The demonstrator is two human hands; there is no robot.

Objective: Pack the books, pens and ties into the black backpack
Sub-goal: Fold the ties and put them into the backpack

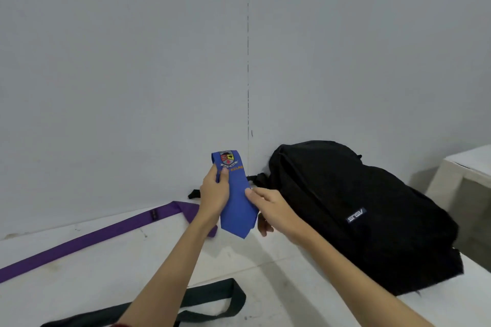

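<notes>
A folded blue tie (237, 202) with a crest badge is held up above the white table (79, 287). My left hand (214, 192) grips its upper left edge, thumb across the front. My right hand (268, 207) pinches its right edge, lower fingers curled behind. The black backpack (358, 215) lies on its side just right of my hands, against the wall. A purple tie (106, 236) stretches across the table to the left. A dark green tie (212, 302) lies looped near the front edge, partly under my left forearm. No books or pens are in sight.
A grey wall (132, 74) rises directly behind the table. A second white table or stand (467, 167) is at the far right. Black backpack straps (195, 193) trail along the wall behind my left hand.
</notes>
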